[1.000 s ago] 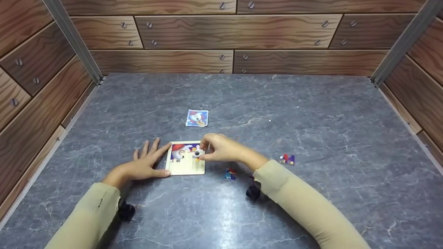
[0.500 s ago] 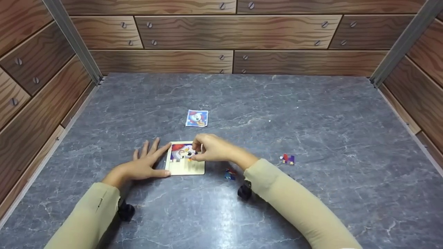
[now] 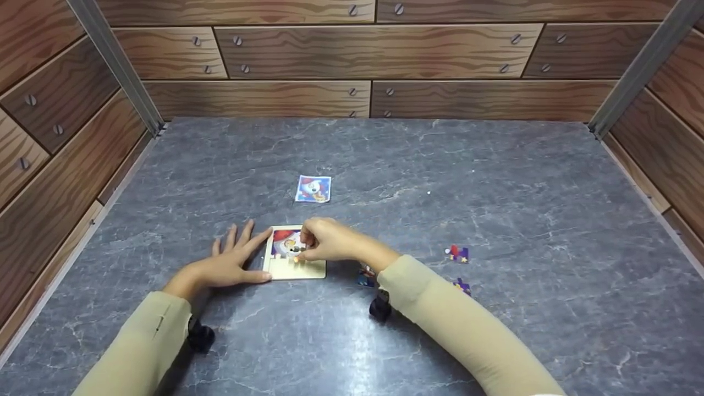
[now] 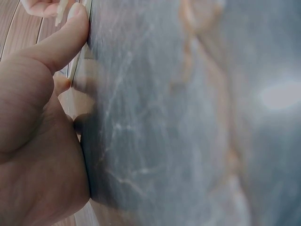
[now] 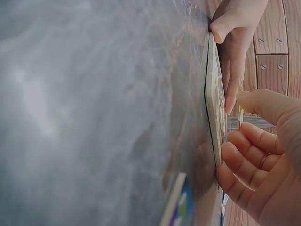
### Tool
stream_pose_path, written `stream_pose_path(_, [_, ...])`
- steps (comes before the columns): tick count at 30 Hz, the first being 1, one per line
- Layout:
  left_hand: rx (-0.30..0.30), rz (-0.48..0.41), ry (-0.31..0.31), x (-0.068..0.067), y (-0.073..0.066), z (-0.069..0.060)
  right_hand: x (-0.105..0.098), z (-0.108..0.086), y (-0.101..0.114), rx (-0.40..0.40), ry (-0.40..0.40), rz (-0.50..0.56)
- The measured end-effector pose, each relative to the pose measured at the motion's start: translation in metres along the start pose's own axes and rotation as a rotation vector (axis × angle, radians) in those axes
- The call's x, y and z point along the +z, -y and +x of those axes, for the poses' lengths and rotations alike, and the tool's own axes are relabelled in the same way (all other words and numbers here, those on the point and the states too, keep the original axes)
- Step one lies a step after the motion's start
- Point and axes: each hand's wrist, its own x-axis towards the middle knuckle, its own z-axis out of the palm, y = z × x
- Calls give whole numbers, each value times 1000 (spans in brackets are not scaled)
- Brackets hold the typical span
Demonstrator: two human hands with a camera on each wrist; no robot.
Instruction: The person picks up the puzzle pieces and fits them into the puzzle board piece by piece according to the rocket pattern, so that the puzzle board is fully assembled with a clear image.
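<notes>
A pale wooden puzzle tray point(image 3: 283, 269) lies on the table, its upper left filled with pieces of a red, white and purple picture. At its left edge my left hand point(image 3: 225, 265) rests with fingers spread; thumb and index finger touch the frame. Over the tray's right half is my right hand point(image 3: 336, 241), pinching a puzzle piece point(image 5: 241, 114) between thumb and fingers. In the right wrist view that thin piece stands edge-on just above the tray, its picture hidden. The right hand also covers the tray's upper right part.
A small picture card point(image 3: 313, 188) lies behind the tray. Loose puzzle pieces are on the right: a blue one point(image 3: 365, 276) partly beside the right sleeve, a red and purple one point(image 3: 457, 254), and a purple one point(image 3: 462, 286). Wood-patterned walls point(image 3: 379, 49) enclose the table.
My right hand has moved left across the tray with the puzzle piece in its fingers. A purple piece has come into sight from behind the right sleeve. The left hand stays put.
</notes>
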Motion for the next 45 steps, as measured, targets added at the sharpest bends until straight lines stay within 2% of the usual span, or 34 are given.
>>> stream_pose_path(16, [-9,-15,14,-1,0,-1,7,5,6,60,34,-151])
stream_pose_path(29, [-6,-3,5,-1,0,-1,9,7,7,98,-10,-124])
stream_pose_path(37, [-2,-20,12,-1,0,-1,10,6,7,68,21,-163])
stream_pose_path(45, [2,-22,15,-1,-1,-1,10,5,7,46,7,-158])
